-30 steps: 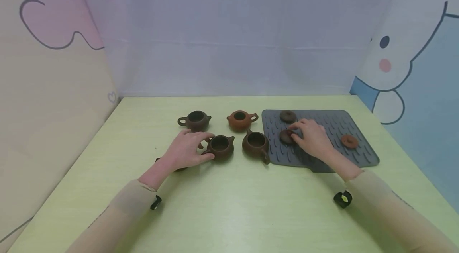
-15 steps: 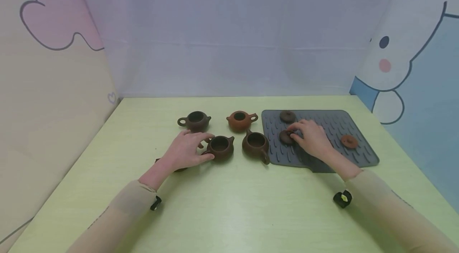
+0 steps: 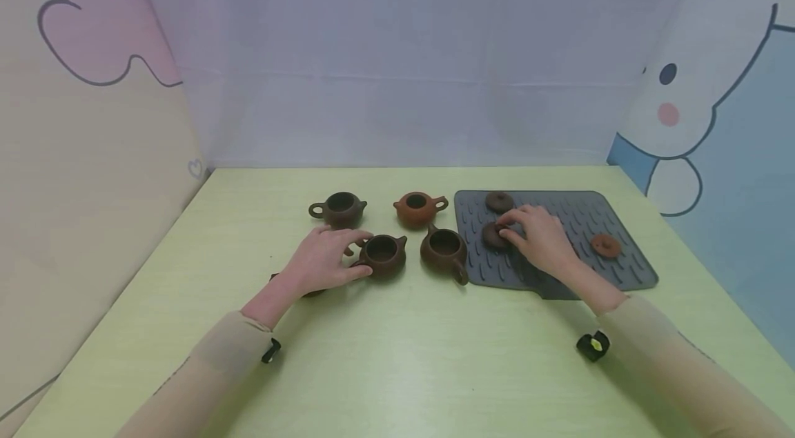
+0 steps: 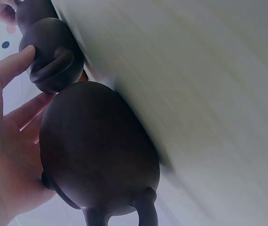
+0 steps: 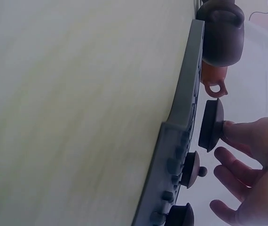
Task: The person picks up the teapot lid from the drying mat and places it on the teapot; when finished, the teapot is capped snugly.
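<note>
My left hand holds a dark brown lidless teapot at its handle side, thumb near and fingers behind. In the left wrist view, the thumb lies against the pot beside its handle. A bigger dark teapot stands closer to that wrist, mostly hidden under the forearm in the head view. With thumb and forefinger, my right hand pinches a dark teapot lid by its knob. The right wrist view shows this lid just above the grey mat, its other fingers spread loosely.
Behind stand a dark teapot and a reddish one, both lidless. Another brown teapot sits at the mat's left edge, handle toward me. On the mat lie a dark lid and an orange lid.
The lid in my right hand has shifted slightly up and left in the head view. My left hand and the teapots have stayed in place.
</note>
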`<state>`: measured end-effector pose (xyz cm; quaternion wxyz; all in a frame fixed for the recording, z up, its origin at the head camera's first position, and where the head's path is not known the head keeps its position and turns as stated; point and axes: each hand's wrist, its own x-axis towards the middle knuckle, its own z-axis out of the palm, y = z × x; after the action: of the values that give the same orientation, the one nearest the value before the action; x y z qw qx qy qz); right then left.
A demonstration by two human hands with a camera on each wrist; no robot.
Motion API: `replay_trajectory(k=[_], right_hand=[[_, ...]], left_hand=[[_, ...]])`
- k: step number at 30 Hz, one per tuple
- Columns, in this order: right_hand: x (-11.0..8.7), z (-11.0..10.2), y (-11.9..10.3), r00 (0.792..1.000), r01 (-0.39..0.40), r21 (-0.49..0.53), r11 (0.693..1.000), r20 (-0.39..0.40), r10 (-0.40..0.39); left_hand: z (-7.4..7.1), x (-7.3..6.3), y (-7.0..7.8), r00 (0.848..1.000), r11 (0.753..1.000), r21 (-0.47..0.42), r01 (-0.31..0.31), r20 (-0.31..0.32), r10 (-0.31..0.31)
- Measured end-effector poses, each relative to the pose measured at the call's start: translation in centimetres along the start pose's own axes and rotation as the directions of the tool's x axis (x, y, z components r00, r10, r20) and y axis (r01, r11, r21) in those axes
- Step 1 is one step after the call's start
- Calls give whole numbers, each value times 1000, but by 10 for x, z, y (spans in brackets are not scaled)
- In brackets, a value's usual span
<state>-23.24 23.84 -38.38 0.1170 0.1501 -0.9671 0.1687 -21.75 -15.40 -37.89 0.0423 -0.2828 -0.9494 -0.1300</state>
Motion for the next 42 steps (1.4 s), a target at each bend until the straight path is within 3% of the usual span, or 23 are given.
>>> replay_trajectory(k=[11, 18, 24, 28, 36, 42], right_hand=[[2, 4, -7, 984, 75, 22, 997, -164, -71], [6, 7, -16, 939, 161, 83, 984, -319, -126], [11, 9, -26, 898, 240, 122, 963, -405, -173], [15, 12, -35, 882, 276, 141, 951, -431, -192], [22, 20, -57, 889, 287, 183, 940, -417, -190], [27, 27, -75, 874, 341, 200, 919, -427, -232]], left_hand=[[-1, 1, -1, 1000, 1000, -20, -2, -4, 2], [1, 2, -2, 999, 999, -46, 26, 22, -25], [1, 3, -3, 998, 998, -51, 44, 43, -42], [0, 4, -2, 997, 996, -58, 62, 55, -59], [-3, 3, 0, 996, 995, -73, 75, 56, -71], [-2, 3, -1, 996, 995, -71, 75, 49, -72]])
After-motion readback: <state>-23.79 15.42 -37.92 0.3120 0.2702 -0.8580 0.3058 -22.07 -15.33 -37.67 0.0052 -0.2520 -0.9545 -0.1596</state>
